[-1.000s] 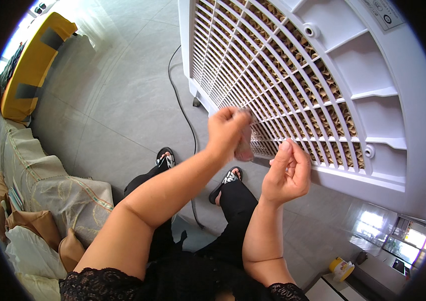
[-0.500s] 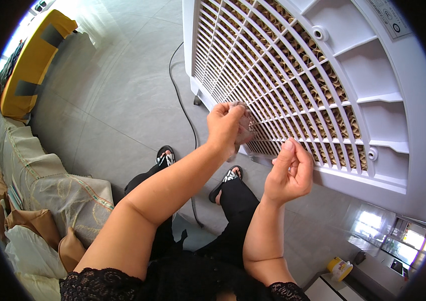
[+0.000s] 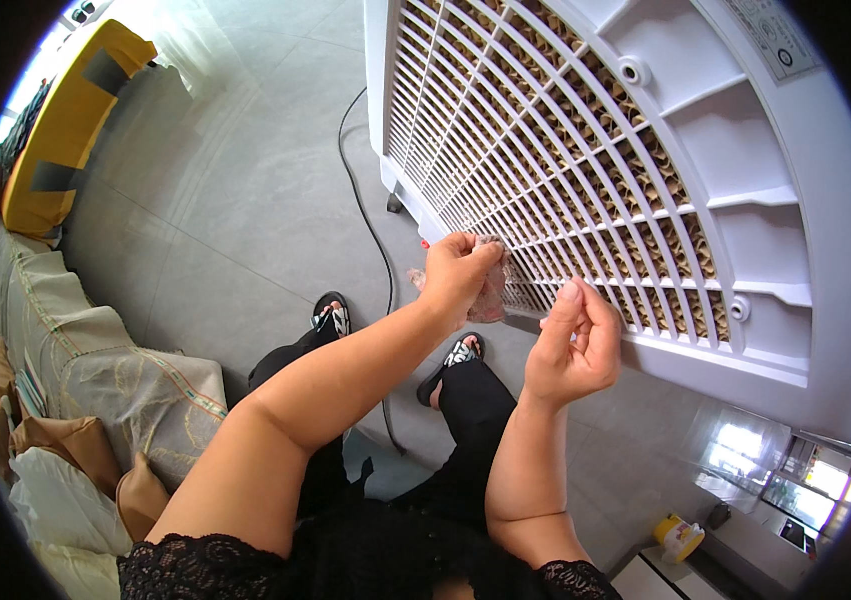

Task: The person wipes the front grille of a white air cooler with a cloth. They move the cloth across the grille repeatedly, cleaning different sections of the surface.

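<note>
Head: cloth (image 3: 491, 300) beside grille (image 3: 557, 165); printed label (image 3: 773, 40) on casing (image 3: 838, 210).

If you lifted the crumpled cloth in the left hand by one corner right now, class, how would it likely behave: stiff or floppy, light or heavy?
The cloth is probably floppy, since it bunches in uneven folds around the left hand. It seems light, as that hand alone holds it, apparently in a pinch.
</note>
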### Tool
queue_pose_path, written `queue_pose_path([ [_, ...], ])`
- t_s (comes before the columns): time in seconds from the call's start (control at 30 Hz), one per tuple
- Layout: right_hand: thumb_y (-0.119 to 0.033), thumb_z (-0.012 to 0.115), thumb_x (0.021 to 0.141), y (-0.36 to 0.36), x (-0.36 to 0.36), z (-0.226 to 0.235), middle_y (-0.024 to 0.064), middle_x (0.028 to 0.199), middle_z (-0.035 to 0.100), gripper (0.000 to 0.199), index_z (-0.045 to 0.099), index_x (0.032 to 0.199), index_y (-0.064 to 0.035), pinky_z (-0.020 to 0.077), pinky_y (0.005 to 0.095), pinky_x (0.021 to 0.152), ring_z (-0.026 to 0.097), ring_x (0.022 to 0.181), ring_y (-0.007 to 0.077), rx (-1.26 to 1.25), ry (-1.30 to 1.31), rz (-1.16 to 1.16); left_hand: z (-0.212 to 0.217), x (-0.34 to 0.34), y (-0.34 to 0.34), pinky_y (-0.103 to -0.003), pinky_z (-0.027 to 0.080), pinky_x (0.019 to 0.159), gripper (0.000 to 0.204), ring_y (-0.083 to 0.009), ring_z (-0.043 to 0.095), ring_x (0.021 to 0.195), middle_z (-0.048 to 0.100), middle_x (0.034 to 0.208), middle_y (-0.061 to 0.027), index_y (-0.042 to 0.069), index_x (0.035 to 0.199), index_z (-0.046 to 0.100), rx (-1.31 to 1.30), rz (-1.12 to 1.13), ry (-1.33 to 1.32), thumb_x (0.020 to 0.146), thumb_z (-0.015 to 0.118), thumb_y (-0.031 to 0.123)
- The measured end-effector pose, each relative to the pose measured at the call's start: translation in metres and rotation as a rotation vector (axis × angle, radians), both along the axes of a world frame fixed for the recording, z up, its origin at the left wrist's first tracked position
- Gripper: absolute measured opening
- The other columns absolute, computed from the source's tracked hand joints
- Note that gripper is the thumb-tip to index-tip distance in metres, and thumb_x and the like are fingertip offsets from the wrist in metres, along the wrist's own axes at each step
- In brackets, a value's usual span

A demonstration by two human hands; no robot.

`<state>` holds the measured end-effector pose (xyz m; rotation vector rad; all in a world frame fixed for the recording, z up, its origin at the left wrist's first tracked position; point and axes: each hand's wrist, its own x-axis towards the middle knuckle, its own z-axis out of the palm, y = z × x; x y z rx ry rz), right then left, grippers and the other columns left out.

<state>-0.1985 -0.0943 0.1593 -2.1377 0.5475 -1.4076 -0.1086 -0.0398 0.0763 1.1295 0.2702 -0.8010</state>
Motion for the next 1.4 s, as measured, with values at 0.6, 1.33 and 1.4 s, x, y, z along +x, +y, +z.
queue_pose_path([
  [0.6, -0.003, 0.068, 0.085, -0.001, -0.002, 0.000, 0.0035, 0.068, 0.060, 0.009, 0.068, 0.092, 0.0033, 0.0357, 0.0218, 0.044, 0.047, 0.051, 0.0096, -0.016, 0.005, -0.015, 0.007, -0.007, 0.001, -0.029, 0.046, 0.041, 0.008, -0.0128, 0.054, 0.049, 0.064, 0.073, -0.0087, -0.001, 0.084, 0.059, -0.112, 0.000, 0.232, 0.084, 0.063, 0.005],
  [1.33, -0.002, 0.067, 0.086, 0.000, -0.001, -0.001, 0.0039, 0.068, 0.060, 0.008, 0.068, 0.091, 0.0040, 0.0350, 0.0222, 0.044, 0.046, 0.050, 0.0102, -0.029, 0.032, -0.007, 0.004, -0.003, -0.002, -0.023, 0.046, 0.049, 0.015, -0.0091, 0.056, 0.057, 0.064, 0.076, -0.0040, 0.000, 0.095, 0.062, -0.058, 0.144, 0.075, 0.082, 0.068, 0.004],
  [1.4, -0.002, 0.067, 0.086, 0.000, 0.000, -0.001, 0.0036, 0.068, 0.060, 0.009, 0.068, 0.092, 0.0040, 0.0349, 0.0220, 0.045, 0.046, 0.050, 0.0098, -0.033, 0.035, -0.011, 0.007, 0.001, 0.003, -0.024, 0.046, 0.049, 0.015, -0.0092, 0.056, 0.056, 0.063, 0.075, -0.0042, 0.000, 0.095, 0.062, -0.022, 0.015, 0.045, 0.082, 0.069, 0.004],
])
